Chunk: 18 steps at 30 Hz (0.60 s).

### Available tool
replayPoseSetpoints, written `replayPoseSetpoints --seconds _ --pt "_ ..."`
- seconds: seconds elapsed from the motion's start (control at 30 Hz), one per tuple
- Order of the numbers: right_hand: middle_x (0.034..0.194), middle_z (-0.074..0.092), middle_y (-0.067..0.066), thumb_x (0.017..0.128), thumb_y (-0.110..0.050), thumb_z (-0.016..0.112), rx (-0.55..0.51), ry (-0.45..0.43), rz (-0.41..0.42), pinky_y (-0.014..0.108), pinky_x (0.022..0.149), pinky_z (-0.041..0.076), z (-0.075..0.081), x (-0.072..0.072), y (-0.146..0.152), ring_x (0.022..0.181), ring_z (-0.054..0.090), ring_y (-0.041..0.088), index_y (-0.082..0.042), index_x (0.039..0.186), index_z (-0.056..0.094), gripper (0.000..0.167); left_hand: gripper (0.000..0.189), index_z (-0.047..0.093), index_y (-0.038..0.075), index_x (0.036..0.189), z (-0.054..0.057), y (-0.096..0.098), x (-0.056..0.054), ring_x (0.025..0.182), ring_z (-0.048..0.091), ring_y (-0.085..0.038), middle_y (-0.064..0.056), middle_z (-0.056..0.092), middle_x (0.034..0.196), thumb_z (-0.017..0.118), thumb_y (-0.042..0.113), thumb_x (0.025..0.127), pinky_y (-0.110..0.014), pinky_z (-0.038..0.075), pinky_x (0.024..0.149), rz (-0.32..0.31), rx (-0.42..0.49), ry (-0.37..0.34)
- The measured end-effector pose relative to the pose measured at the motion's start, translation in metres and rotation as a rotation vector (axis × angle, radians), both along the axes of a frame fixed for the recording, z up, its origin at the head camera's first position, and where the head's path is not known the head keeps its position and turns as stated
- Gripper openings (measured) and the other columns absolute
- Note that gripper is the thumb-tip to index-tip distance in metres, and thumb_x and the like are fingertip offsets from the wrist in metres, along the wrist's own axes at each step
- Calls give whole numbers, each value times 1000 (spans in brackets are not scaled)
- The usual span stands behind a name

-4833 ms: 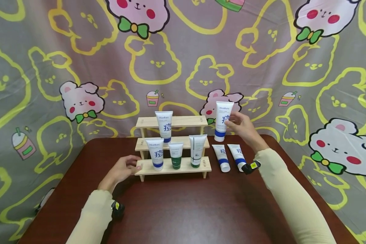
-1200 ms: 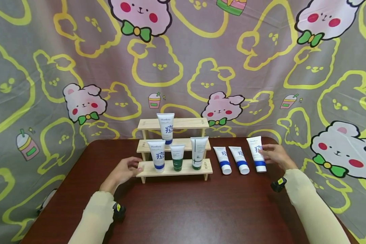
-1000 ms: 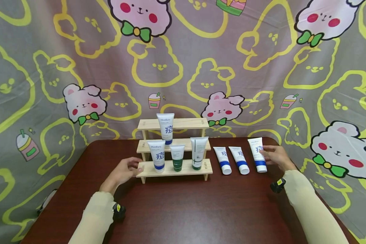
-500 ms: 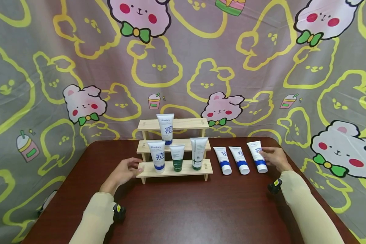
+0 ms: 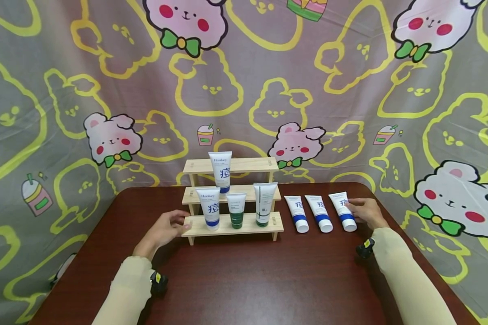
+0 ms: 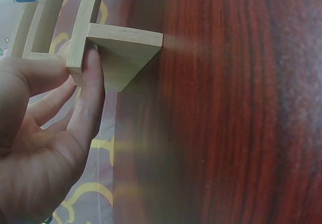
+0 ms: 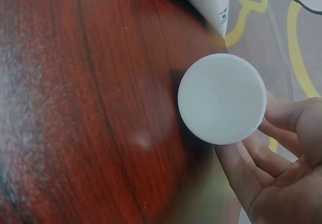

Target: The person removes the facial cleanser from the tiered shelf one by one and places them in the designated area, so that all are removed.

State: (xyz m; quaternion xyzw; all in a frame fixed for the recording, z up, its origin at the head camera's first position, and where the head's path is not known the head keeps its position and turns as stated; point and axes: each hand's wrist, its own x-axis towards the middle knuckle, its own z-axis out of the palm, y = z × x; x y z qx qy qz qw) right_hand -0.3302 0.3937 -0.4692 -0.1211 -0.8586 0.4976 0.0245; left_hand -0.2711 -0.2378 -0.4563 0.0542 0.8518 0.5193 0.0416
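Note:
At the left end of the wooden three-tier display stand (image 5: 252, 165), my left hand (image 5: 162, 230) pinches the lowest board between thumb and fingers. The left wrist view shows this grip on the board's end (image 6: 76, 58) closely. My right hand (image 5: 368, 213) holds a white squeeze tube (image 5: 341, 210) with a blue band by its right side. That tube lies tilted back at the right end of a row on the table. Its round white cap (image 7: 221, 99) faces the right wrist camera and hides most of the tube. Two like tubes, one left (image 5: 296, 211) and one middle (image 5: 319, 211), lie beside it.
On the stand's lowest board stand a blue-banded tube (image 5: 209, 207), a small green-and-white tube (image 5: 236, 210) and a taller white-and-green tube (image 5: 264, 203). Another blue-banded tube (image 5: 221, 171) stands on the middle board. Behind the dark red table (image 5: 244, 275) hangs a patterned cloth (image 5: 244, 67).
My right hand has carried the tube from beside the stand to the row's right end, then lowered its top end backward toward the table. My left hand keeps its grip on the stand.

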Motion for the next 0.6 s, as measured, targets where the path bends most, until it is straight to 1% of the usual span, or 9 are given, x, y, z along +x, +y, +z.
replayPoseSetpoints --seconds 0.2,0.43,0.6 --pt "124 56 36 100 -27 65 12 -34 51 36 68 58 1 2 1 84 66 22 14 139 48 59 41 58 -3 130 0 -1 0 93 63 -25 -18 60 113 72 3 92 -35 55 75 6 -10 -11" --pt "121 57 36 101 -26 63 48 -48 93 40 72 58 6 5 0 87 67 26 17 138 45 60 40 58 -5 129 -1 0 0 91 63 -25 -19 59 112 72 1 92 -35 55 73 2 3 0" --pt "123 55 37 101 -28 62 68 -74 111 41 74 57 9 7 1 93 65 32 18 139 43 62 40 58 -5 129 -1 0 0 91 63 -25 -19 59 112 72 2 92 -35 55 74 3 7 -4"
